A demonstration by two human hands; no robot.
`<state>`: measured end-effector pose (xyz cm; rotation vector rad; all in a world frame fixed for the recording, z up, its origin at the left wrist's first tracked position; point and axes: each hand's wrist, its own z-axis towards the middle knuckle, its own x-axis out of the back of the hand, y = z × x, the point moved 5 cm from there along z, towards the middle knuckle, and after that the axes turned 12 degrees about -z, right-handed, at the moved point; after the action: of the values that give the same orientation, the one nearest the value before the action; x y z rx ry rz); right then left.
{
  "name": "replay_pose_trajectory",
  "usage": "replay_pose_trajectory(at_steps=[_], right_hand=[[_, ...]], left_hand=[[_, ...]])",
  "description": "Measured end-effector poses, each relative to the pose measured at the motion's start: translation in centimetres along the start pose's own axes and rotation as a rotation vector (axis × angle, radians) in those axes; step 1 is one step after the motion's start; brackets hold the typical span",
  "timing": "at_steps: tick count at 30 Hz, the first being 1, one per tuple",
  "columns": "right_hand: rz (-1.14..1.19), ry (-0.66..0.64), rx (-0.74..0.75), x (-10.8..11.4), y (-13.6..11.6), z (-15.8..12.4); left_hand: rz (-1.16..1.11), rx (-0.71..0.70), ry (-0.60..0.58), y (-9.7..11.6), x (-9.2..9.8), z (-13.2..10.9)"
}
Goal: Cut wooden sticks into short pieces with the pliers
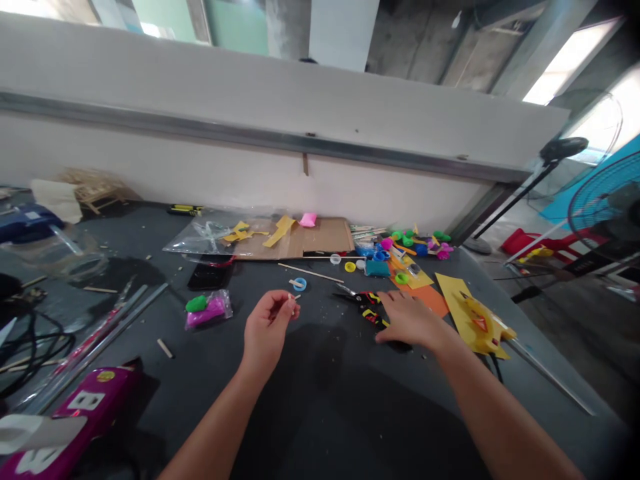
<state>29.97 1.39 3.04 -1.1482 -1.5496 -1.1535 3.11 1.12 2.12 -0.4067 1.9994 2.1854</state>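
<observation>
My left hand [269, 327] is raised over the middle of the dark table, thumb and fingers pinched on a short piece of pale wooden stick [297, 297]. Just beyond it lies a blue ring-shaped lid [299, 285] with another bit of stick on it. My right hand [407, 318] is spread flat, palm down, at the handles of pliers [369, 308] with black, red and yellow grips. Their jaws point left on the table. Whether the fingers touch the handles, I cannot tell. A long thin wooden stick [311, 273] lies beyond both hands.
A bag of purple clay [210, 310] and a phone [210, 275] lie left. Colourful clay pieces [420, 241] and orange paper [430, 300] are at the back right. A yellow glue gun [483, 323] rests at the right edge. A magenta tool [85, 413] sits front left.
</observation>
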Motion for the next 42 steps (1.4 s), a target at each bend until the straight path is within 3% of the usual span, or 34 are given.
replay_pose_trajectory(at_steps=[3, 9, 14, 19, 34, 42], right_hand=[[-0.013, -0.078, 0.013, -1.2, 0.6, 0.6], [0.116, 0.013, -0.019, 0.3, -0.6, 0.6], [0.409, 0.107, 0.059, 2.7, -4.1, -1.2], [0.636, 0.1, 0.154, 3.1, -8.0, -2.6], [0.602, 0.066, 0.209, 2.4, -10.1, -3.6], [0.555, 0.073, 0.221, 2.3, -10.3, -3.7]], left_hand=[[0.144, -0.08, 0.028, 0.4, 0.5, 0.0], [0.269, -0.115, 0.071, 1.0, 0.8, 0.1], [0.363, -0.159, 0.127, 1.3, 1.3, 0.4], [0.42, -0.201, 0.118, 1.7, 1.3, 0.3], [0.402, -0.233, 0.163, 2.0, 1.5, 0.1], [0.498, -0.311, 0.147, 2.4, 1.5, -0.1]])
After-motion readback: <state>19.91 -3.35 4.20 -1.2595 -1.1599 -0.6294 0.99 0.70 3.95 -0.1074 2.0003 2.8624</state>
